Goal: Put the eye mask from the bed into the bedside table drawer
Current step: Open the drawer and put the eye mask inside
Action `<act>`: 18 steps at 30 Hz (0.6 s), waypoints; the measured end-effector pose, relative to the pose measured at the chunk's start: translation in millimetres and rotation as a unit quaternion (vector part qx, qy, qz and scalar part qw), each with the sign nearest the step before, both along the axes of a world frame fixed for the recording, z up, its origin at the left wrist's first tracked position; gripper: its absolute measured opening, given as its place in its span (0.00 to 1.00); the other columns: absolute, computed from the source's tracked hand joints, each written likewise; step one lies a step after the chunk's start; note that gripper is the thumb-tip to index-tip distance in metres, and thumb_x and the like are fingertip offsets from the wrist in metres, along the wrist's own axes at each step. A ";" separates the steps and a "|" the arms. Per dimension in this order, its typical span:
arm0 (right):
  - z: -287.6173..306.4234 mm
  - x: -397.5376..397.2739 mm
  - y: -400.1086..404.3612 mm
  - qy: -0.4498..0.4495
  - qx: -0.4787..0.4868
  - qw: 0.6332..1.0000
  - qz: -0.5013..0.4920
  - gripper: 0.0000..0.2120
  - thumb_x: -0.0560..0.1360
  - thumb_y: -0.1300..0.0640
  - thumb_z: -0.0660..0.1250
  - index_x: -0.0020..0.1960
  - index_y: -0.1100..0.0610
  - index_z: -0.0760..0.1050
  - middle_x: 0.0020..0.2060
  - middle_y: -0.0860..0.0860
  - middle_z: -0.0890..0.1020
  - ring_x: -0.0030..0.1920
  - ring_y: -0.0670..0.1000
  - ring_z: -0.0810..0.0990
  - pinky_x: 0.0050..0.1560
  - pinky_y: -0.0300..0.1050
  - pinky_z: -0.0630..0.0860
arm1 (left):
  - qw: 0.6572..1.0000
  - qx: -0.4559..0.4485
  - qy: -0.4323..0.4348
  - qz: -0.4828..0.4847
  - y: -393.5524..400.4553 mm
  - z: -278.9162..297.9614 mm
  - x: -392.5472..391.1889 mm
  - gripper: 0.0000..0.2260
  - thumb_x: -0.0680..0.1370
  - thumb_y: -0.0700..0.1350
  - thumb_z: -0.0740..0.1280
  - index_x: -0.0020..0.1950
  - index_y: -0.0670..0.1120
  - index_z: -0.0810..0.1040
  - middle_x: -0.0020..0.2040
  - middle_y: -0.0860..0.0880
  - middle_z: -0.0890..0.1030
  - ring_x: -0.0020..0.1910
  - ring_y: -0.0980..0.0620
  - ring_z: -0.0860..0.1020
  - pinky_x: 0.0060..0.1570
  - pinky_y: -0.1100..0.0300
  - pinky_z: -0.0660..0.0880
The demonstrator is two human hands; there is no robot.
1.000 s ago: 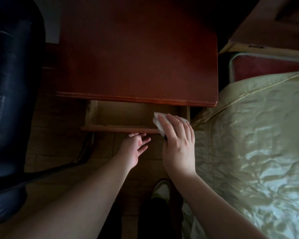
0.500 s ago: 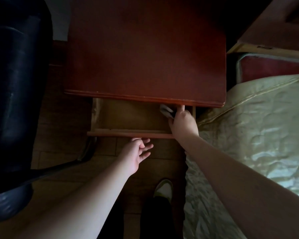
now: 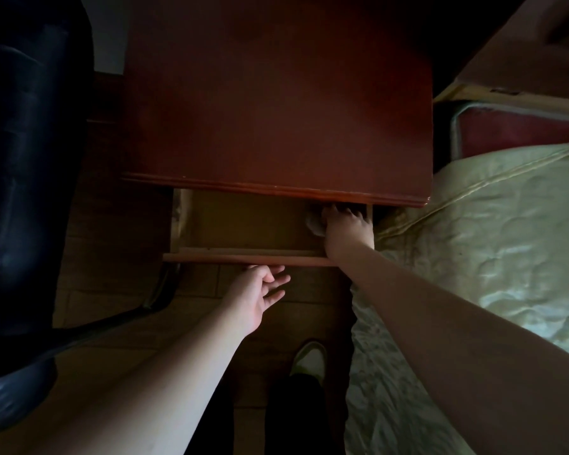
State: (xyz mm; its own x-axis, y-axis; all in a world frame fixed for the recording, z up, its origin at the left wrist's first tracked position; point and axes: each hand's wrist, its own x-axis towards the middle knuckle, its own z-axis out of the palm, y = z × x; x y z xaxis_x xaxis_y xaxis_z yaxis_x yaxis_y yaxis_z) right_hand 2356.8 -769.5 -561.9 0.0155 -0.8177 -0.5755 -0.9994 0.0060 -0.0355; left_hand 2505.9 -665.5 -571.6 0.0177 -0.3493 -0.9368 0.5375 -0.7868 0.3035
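Observation:
The dark red bedside table point(image 3: 276, 103) fills the upper middle, its drawer point(image 3: 243, 258) pulled out toward me. My right hand point(image 3: 347, 233) is inside the drawer at its right end, fingers reaching under the tabletop. A pale bit of the eye mask point(image 3: 313, 222) shows just left of that hand, touching it; whether the fingers still grip it is hidden in shadow. My left hand point(image 3: 260, 293) hovers just below the drawer's front rail, palm up, fingers apart, holding nothing.
A black office chair point(image 3: 23, 192) stands to the left, its base leg point(image 3: 112, 323) crossing the wooden floor. The bed with a pale quilted cover point(image 3: 490, 257) lies on the right. My shoe point(image 3: 309, 359) is below the drawer.
My right hand carried the white eye mask from above the drawer's front rail down into the drawer's right end and deeper under the tabletop. The left hand stayed just below the rail.

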 end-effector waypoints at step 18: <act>7.3 -0.3 29.0 -0.008 0.133 0.991 0.029 0.43 0.72 0.26 0.35 0.72 0.50 0.67 0.69 0.56 0.72 0.71 0.57 0.65 0.72 0.59 0.54 | 0.999 -0.021 0.023 -0.008 -2.4 13.7 -2.3 0.20 0.73 0.27 0.51 0.58 0.38 0.74 0.57 0.41 0.80 0.56 0.46 0.80 0.54 0.50 0.76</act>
